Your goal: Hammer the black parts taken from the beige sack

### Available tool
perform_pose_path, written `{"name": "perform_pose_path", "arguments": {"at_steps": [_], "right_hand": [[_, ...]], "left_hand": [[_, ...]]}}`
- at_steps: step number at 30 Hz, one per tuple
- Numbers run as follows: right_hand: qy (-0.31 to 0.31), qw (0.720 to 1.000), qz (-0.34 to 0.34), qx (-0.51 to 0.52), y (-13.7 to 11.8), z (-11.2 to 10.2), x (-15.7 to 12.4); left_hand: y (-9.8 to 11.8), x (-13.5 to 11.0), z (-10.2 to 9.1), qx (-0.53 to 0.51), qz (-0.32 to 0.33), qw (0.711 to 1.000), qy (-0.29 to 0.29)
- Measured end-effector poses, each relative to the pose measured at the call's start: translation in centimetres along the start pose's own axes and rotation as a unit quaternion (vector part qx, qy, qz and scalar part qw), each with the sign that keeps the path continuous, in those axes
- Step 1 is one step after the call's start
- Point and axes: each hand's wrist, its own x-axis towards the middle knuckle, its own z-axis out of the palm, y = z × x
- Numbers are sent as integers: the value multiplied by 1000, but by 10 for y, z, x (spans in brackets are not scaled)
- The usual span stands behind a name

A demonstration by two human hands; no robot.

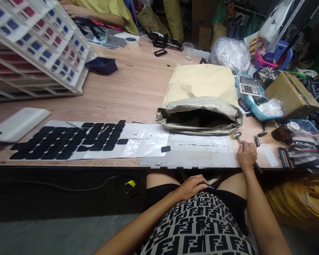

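My right hand point(246, 155) is closed round a small hammer at the front edge of the table. The hammer point(236, 135) has a yellowish and metal head, and its dark handle end sticks out below my hand. My left hand point(191, 187) rests in my lap, closed on a thin dark tool point(208, 186) whose kind I cannot make out. Before me lies a clear plastic sheet point(202, 161) with a single black rounded piece point(165, 149) on its left part. Further left, rows of black rounded pieces point(66, 141) cover a white paper sheet point(138, 141).
An open-mouthed cream sack point(199, 85) lies behind the plastic sheet. At right are a blue basket with a calculator point(249, 86), a cardboard box point(292, 95), a jar point(281, 132) and a striped cloth point(308, 148). A white crate point(42, 46) stands left; another person's arm point(106, 16) is behind.
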Motion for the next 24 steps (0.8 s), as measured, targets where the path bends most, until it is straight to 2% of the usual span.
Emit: {"name": "perform_pose_path", "arguments": {"at_steps": [3, 6, 8, 9, 11, 12, 14, 15, 16, 18, 19, 20, 22, 24], "right_hand": [[-1, 1000, 3, -2, 0, 0, 0], [2, 1000, 3, -4, 0, 0, 0], [3, 1000, 0, -6, 0, 0, -1], [4, 1000, -2, -7, 0, 1, -1], [5, 1000, -5, -9, 0, 1, -1], [6, 1000, -6, -11, 1, 2, -1], [4, 1000, -6, -12, 1, 2, -2], [3, 1000, -5, -12, 1, 3, -2], [1, 1000, -4, -12, 1, 3, -2], [-4, 1000, 0, -9, 1, 3, -2], [-7, 1000, 2, -8, 1, 3, -2], [-10, 1000, 4, -6, 1, 3, -3], [-15, 1000, 6, -3, 0, 2, -3], [-17, 1000, 7, 0, 0, 1, -3]], "left_hand": [[-20, 5, 5, 31, -119, 992, 7], [-20, 7, 5, 112, -179, 977, -26], [-5, 6, 0, 163, -165, 971, -60], [5, 6, -5, 172, -136, 972, -81], [29, 10, -22, 146, -48, 983, -104], [40, 16, -34, 118, -2, 989, -93], [57, 36, -64, 72, 50, 996, -10], [61, 50, -82, 70, 48, 994, 71], [63, 66, -100, 82, 37, 985, 148], [60, 100, -134, 117, -26, 949, 293], [56, 116, -149, 139, -72, 929, 336], [51, 131, -161, 155, -131, 911, 359], [41, 155, -177, 170, -241, 885, 361], [32, 169, -183, 174, -288, 878, 341]]}}
